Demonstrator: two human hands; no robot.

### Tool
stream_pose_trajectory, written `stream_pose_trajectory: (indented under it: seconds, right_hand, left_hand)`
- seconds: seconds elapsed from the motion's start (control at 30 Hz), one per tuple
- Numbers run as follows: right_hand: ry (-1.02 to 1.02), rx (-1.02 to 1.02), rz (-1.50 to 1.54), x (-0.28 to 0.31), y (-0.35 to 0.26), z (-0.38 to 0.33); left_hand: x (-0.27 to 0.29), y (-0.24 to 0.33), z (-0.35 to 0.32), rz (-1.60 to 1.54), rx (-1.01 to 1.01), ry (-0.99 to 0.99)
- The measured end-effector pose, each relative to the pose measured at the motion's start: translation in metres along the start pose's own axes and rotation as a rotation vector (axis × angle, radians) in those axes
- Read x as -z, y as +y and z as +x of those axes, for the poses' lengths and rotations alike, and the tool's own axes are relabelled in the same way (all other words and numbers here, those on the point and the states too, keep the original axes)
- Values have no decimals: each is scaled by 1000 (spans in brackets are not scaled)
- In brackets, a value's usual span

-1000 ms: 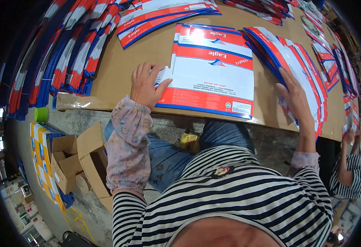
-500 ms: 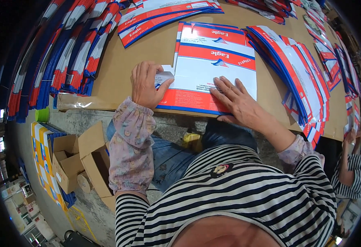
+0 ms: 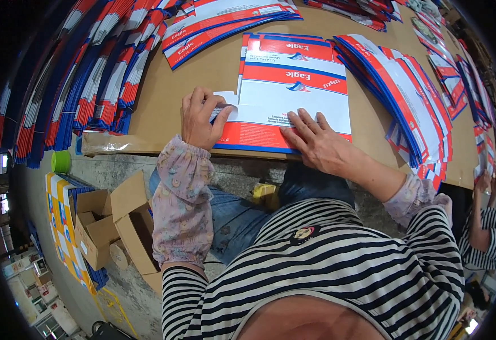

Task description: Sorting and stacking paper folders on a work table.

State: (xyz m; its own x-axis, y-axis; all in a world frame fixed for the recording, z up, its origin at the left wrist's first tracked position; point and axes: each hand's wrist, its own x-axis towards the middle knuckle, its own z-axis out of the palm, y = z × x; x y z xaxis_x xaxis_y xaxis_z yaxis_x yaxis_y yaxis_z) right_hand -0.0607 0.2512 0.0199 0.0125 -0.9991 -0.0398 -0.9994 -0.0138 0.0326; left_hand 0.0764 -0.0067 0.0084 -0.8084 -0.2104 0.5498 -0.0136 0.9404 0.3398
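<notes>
A flattened carton, red, white and blue, lies on the table's near side in front of me. Its left edge has a small white flap. My left hand is closed there, the curled fingers and thumb pinching the carton's side flap, which curves up between them. Spread across the lower right of the carton's face, my right hand presses down flat, its fingers stretched out and its thumb out of sight.
Flat carton stacks fan out to the right, with more cartons behind. Bundled cartons crowd the left of the brown table. Below left are open cardboard boxes and a green roll. Another person works at far right.
The thumb of my left hand has shifted slightly over the side flap, which now bends differently. My right hand has slid a little to the left on the carton.
</notes>
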Motion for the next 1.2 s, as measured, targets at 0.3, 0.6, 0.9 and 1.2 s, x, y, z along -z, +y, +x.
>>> stream_pose_trajectory:
  seconds: [0.3,0.6,0.9,1.2]
  right_hand:
    - [20,42,-85,5,4,1]
    - [-10,96,-151,25,4,0]
    - [110,102,-32,136,26,-11]
    - [493,-120,43,179,77,10]
  left_hand:
    - [4,-1,0,-64,-23,28]
    - [10,2,2,-141,37,22]
    - [28,-24,-6,-465,182,279]
    - [9,-32,-18,-230,237,-21]
